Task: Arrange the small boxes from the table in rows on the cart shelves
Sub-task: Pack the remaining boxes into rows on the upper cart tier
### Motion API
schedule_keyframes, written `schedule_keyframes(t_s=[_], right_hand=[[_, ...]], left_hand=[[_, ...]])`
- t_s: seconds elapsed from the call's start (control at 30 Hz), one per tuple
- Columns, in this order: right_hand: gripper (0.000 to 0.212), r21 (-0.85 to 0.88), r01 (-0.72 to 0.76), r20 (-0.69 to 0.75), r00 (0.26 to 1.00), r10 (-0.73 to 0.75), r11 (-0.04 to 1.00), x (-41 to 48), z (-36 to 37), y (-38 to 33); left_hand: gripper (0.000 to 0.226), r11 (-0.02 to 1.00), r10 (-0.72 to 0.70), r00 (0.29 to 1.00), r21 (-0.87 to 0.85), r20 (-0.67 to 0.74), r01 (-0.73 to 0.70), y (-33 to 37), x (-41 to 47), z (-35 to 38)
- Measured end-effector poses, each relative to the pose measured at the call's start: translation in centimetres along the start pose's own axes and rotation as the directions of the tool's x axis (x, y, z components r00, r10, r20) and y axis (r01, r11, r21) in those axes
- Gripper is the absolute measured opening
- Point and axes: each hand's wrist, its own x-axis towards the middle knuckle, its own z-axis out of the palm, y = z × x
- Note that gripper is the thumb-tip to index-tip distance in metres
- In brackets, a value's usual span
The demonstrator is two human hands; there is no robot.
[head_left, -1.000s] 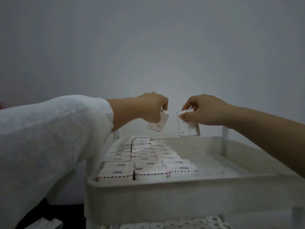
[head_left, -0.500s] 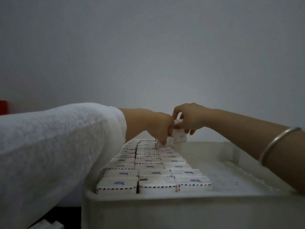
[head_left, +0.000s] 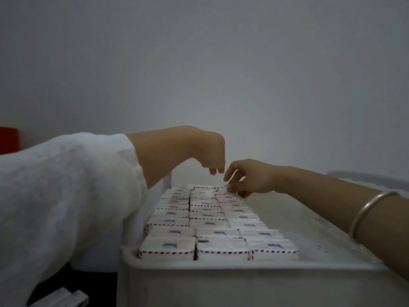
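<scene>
Pinching the end box point(head_left: 222, 189), the right grip point(head_left: 250, 179) seats it at the far end of the cart shelf point(head_left: 221, 275) — likely to square off the third row of small boxes point(head_left: 205, 218). Its wrist is low, forearm stretched over the shelf. The left grip point(head_left: 210, 156) hangs above — loosely curled, empty, out of the way.

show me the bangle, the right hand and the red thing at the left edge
bangle point(head_left: 366, 209): head view, on the metal band over the forearm.
right hand point(head_left: 251, 177): head view, on the back of the hand.
red thing point(head_left: 7, 139): head view, on its front face.
</scene>
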Motion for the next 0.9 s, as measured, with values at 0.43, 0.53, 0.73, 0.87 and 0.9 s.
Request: schedule_keyframes(t_s=[0.43,0.53,0.73,0.87,0.9], right_hand=[[0.013,-0.259,0.192,-0.304,0.914,-0.268,0.947,-6.0,-1.4,-6.2],[0.011,0.007,0.419,-0.359,0.848,-0.389,0.908,-10.2,0.5,-11.0],[0.007,0.242,0.627,-0.182,0.779,-0.6,0.741,-15.8,9.7,-18.6],[0.008,0.243,0.632,-0.023,0.762,-0.647,0.736,-14.9,19.1,-20.8],[0.01,0.243,0.603,0.026,0.779,-0.627,0.76,-14.0,21.4,-21.0]], left_hand=[[0.036,0.761,-0.168,0.76,-0.573,-0.628,-0.305,-6.0,-12.3,1.8],[0.034,0.773,-0.235,0.715,-0.572,-0.659,-0.273,-8.2,-16.5,6.0],[0.033,0.739,-0.35,0.871,-0.673,-0.343,0.032,-14.8,-25.5,16.4],[0.035,0.717,-0.494,0.853,-0.635,-0.17,0.288,-20.0,-31.0,22.9],[0.035,0.708,-0.534,0.83,-0.621,-0.159,0.336,-21.0,-32.1,24.4]])
